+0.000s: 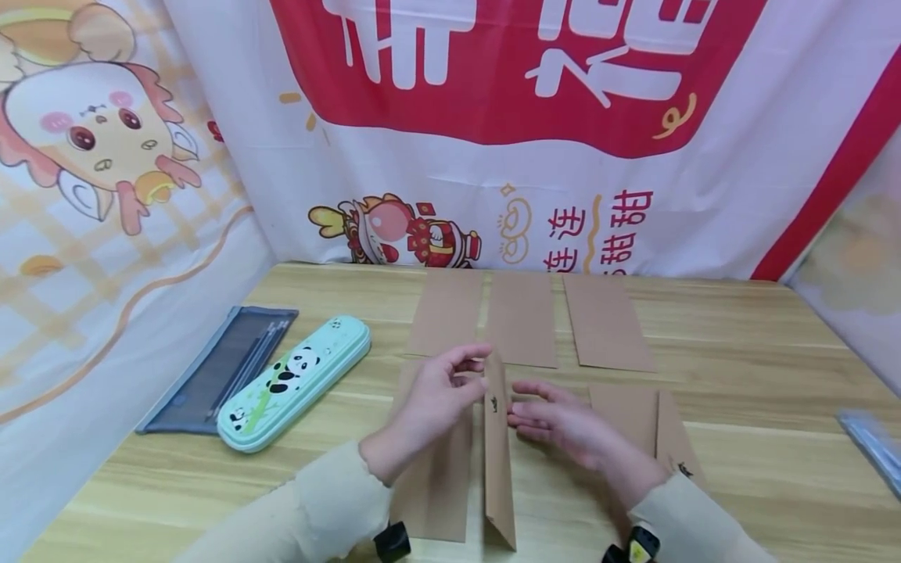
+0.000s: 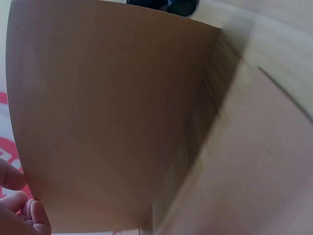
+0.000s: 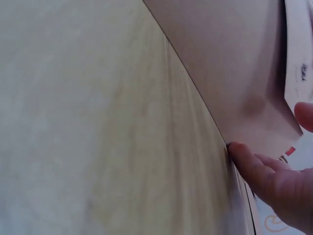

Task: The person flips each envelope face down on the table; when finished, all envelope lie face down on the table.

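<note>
A brown kraft-paper piece [image 1: 497, 453] with a small black mark stands on edge on the table, its long side up. My left hand [image 1: 439, 399] pinches its far edge between thumb and fingers. In the left wrist view the brown face [image 2: 107, 117] bows outward beside the left hand [image 2: 24, 213]. My right hand [image 1: 563, 422] is just right of the piece, fingers extended. In the right wrist view the right hand [image 3: 279, 183] touches the brown paper's edge with a fingertip. Another brown piece [image 1: 432, 477] lies flat under the left hand.
Several brown pieces [image 1: 521, 320] lie along the table's back. Another [image 1: 622, 414], with a raised or folded part, lies at right. A mint panda pencil case [image 1: 296, 383] rests partly on a dark mesh pouch [image 1: 239, 344]. A clear-blue object [image 1: 873, 446] lies at the right edge.
</note>
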`<state>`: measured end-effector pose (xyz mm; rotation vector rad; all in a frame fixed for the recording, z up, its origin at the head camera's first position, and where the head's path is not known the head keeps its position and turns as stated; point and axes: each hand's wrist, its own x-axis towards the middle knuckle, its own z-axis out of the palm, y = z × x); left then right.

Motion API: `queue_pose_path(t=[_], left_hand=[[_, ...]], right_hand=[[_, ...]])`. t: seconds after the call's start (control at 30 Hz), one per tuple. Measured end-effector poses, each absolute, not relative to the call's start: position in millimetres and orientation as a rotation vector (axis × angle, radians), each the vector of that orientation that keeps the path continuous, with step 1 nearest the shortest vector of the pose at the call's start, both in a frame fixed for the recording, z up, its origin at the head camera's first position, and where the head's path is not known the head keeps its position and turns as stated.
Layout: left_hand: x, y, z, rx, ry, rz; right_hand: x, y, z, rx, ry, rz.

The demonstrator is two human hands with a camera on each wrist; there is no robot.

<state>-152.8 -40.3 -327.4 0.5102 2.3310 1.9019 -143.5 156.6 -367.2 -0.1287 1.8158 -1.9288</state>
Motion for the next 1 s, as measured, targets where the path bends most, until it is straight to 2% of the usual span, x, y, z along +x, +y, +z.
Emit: queue_pose_path(t=[0.37,0.6,0.8,1.0], left_hand=[[-154,-17,-326,0.628,2.315,1.877],[-152,-15,-326,0.639,2.321,1.87],[-153,-16,-325,0.656,2.324,1.876],[-153,-17,-325,0.661,2.303,1.899]], right_hand=[[-136,159,-364,-0.094,1.866,-1.922],[-118,159,-341,-0.056,2.389,-1.759],[-102,146,-327,-0.241,2.605,-1.672],[-96,135,-330,-0.328,2.631,-1.645]])
